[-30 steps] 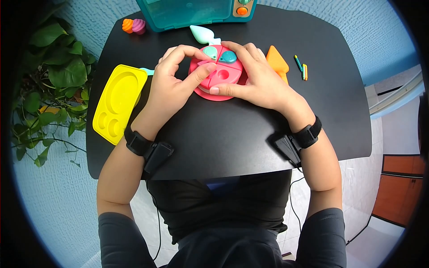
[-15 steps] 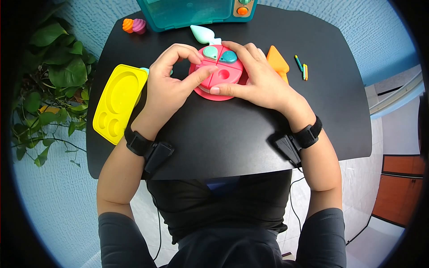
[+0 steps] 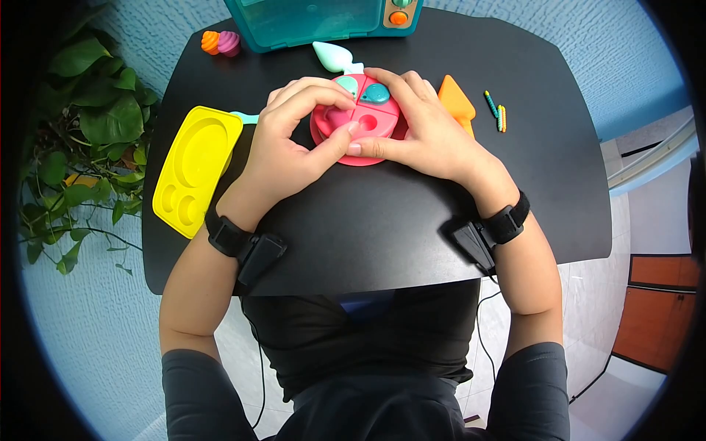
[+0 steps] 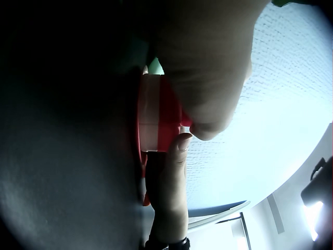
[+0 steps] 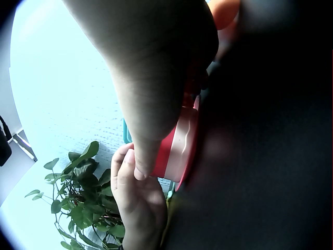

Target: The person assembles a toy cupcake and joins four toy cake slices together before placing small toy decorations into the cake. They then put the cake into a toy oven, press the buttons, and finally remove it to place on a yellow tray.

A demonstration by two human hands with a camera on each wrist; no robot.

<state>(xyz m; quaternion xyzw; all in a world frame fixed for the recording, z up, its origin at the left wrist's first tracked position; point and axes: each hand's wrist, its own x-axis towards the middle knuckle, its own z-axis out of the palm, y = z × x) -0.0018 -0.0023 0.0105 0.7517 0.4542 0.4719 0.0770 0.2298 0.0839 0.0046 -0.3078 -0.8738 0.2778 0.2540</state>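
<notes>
A pink toy cake [image 3: 382, 121] with cut lines and a round hollow on top sits on a pink plate [image 3: 358, 161] at the table's far middle. A mint drop-shaped topping [image 3: 347, 84] and a teal one [image 3: 376, 93] lie on its back slices. My left hand [image 3: 283, 143] arches over the cake's left side, pinching a small pink piece [image 3: 337, 117] at the top, partly hidden by its fingers. My right hand [image 3: 434, 140] grips the cake from the right, thumb at the front and fingers behind. The left wrist view shows the cake's cream side layer [image 4: 150, 112].
A yellow molded tray [image 3: 229, 136] lies at left, with a mint handle beside it. Behind the cake are a mint toy utensil [image 3: 333, 56] and a teal toy oven [image 3: 316, 18]. Toy cupcakes [image 3: 220, 42] stand back left; an orange triangular piece [image 3: 454, 101] and small candles [image 3: 501, 118] lie right.
My left hand drew back slightly to the left, then came in over the cake's left slice, its fingers now overlapping the mint topping. The right hand holds its place.
</notes>
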